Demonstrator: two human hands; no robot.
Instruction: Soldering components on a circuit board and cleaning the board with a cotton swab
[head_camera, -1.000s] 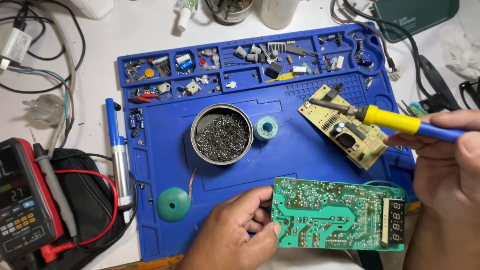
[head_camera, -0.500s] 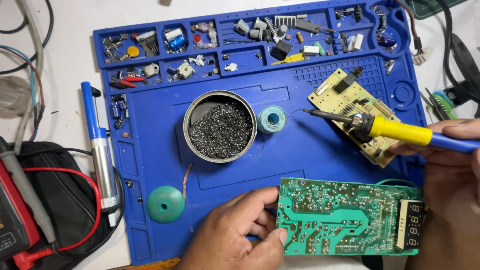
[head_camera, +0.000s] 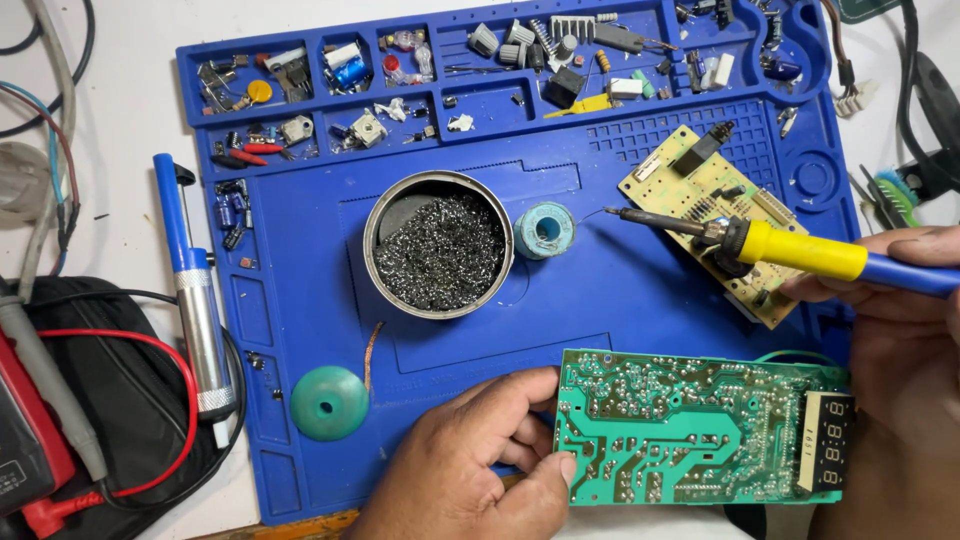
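My left hand (head_camera: 480, 460) grips the left edge of a green circuit board (head_camera: 690, 425) lying solder-side up at the mat's near edge, with a dark digit display at its right end. My right hand (head_camera: 890, 350) holds a soldering iron (head_camera: 790, 250) with a yellow and blue handle; its tip points left, hovering near a small solder spool (head_camera: 545, 230). Under the iron lies a tan circuit board (head_camera: 700, 205). A round tin of metal wool (head_camera: 438, 245) sits mid-mat.
A blue work mat (head_camera: 300, 300) has compartments of small parts along its far edge. A blue desoldering pump (head_camera: 190, 290) lies at its left. A green round wick holder (head_camera: 330, 403) sits near the front. A black pouch with red leads (head_camera: 110, 400) lies at left.
The view has shifted, so everything sits further left and lower. The iron's tip has moved left off the tan board toward the solder spool. My left hand still holds the green board.
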